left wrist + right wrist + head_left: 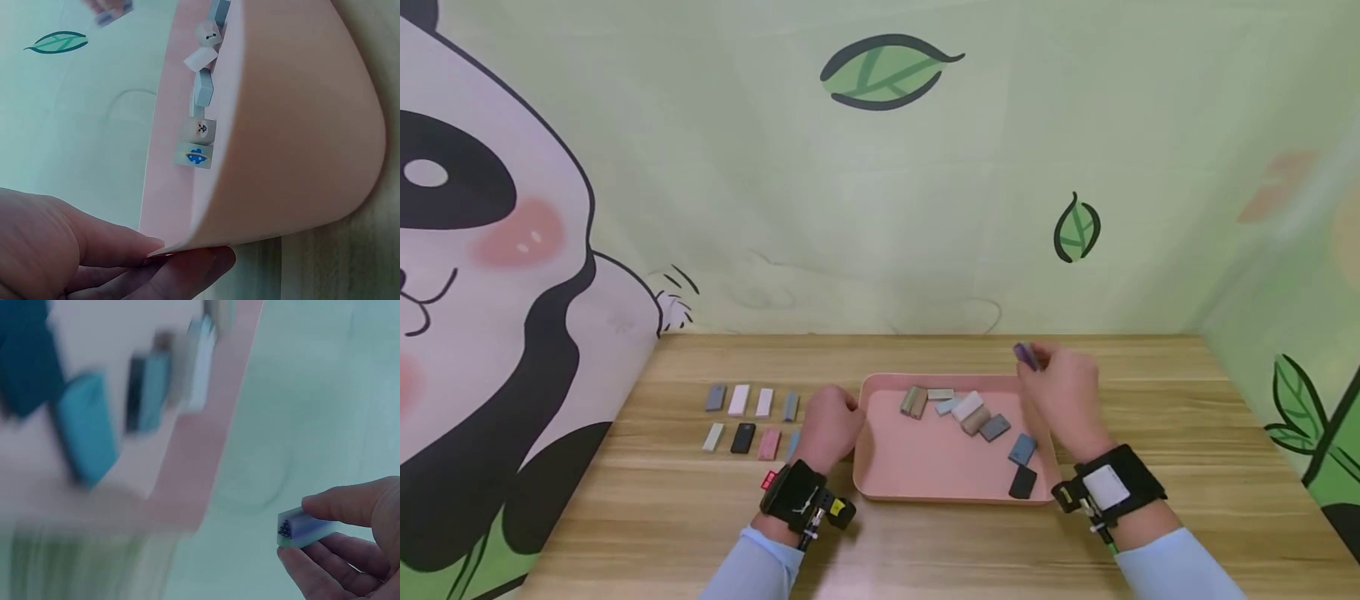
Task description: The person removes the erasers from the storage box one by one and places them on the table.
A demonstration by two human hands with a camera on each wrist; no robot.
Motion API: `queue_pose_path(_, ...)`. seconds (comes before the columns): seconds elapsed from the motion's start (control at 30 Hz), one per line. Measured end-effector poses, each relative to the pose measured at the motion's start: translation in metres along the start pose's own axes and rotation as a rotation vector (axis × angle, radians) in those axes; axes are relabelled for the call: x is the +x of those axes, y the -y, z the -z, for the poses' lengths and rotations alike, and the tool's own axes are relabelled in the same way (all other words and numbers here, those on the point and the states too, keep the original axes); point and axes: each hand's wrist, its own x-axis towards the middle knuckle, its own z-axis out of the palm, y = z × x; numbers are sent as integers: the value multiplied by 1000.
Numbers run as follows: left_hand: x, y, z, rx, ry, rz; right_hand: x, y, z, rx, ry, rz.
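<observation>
No words, brands or numbers can be read anywhere. Only small picture marks show. In the left wrist view, one tile [193, 156] in the pink tray [300, 125] bears a blue mushroom-like sign, and the tile [200, 130] at its 12 o'clock carries a small dark face-like mark. In the right wrist view, the tile [304, 530] pinched in the right hand [350, 544] shows a dark blue triangular sign on its end, too blurred to make out further.
</observation>
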Motion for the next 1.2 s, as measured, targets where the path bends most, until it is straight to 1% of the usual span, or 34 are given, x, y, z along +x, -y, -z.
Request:
queue_pose_path(0.07, 0, 1, 0, -1, -7, -8, 4, -16, 6, -8, -42, -23)
queue_pose_path(0.2, -1, 2, 0, -5, -9, -10, 7, -41, 12, -57, -87, -72)
queue_pose_path(0.3, -2, 1, 0, -6, 3, 4, 8, -54, 14, -94, -99, -91)
queue_pose_path(0.4, -3, 0, 1, -17, 22, 19, 8, -63, 14, -120, -90, -113)
queue_pose_path(0.53, -4, -1, 2, -28, 44, 36, 7, -71, 12, -157, -53, -142)
queue_pose_path(0.67, -4, 0, 3, -30, 46, 37, 6, -80, 7, -193, -15, -157)
queue_pose_path(0.8, -3, 0, 3, -31, 49, 46, 5, -86, 2, -206, 12, -171)
queue_pose_path(1.2, -1, 2, 2, -25, 45, 43, 5, -84, -2, -215, 49, -218)
